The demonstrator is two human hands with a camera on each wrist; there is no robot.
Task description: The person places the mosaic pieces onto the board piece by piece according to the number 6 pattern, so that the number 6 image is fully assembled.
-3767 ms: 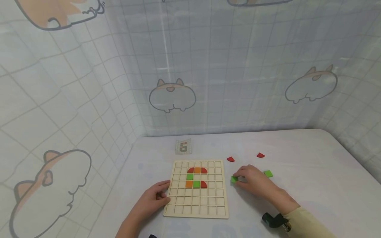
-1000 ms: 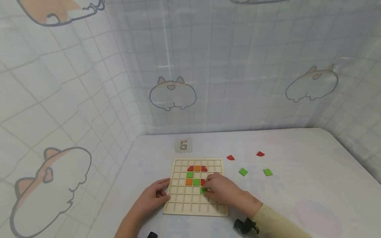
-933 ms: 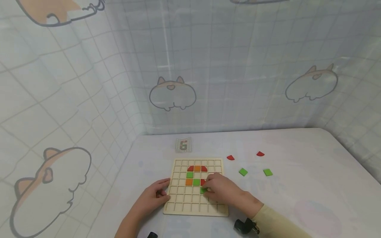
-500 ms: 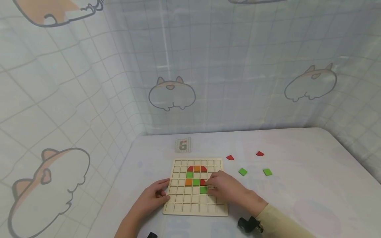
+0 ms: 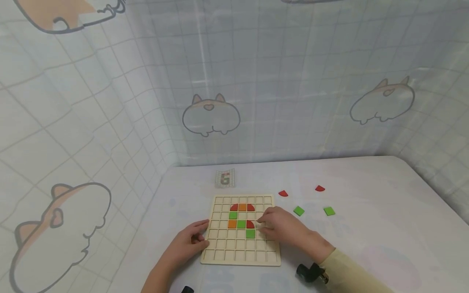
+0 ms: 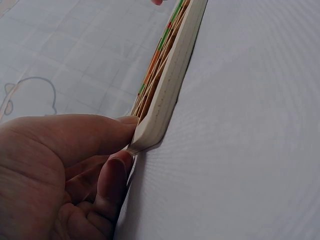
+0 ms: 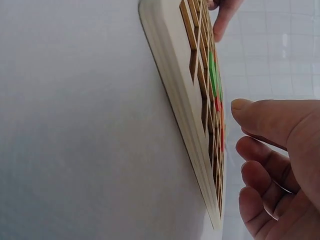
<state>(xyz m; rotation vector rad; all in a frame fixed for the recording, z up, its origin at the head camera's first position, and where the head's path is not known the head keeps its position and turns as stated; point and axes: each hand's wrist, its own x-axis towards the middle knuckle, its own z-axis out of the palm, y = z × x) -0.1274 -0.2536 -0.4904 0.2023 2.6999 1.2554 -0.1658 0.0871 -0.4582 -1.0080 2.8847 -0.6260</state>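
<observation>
A square-celled wooden grid board [image 5: 224, 255] lies on the table with coloured pieces in its cells. At its left edge my left hand [image 5: 187, 244] holds the board; the left wrist view has the thumb [image 6: 107, 132] on the rim and a finger below. My right hand [image 5: 287, 229] hovers over the board's right side, holding nothing, thumb and fingers apart and loosely bent. Just left of its fingertips are a green square tile [image 5: 250, 234] and a red quarter-circle tile [image 5: 250, 224] in their cells. Further up sit orange, green and red tiles.
Loose on the table to the right lie two red quarter-circle tiles, one nearer the board [image 5: 283, 193], and two green squares, one by my right hand [image 5: 299, 211]. Behind the board is a small pattern card [image 5: 225, 178]. A patterned curtain [image 5: 293, 101] stands behind.
My right hand first picked up a green square from the right and brought it to the board. It has let go of the tile, now in a cell, and drawn back right. My left hand stays put.
</observation>
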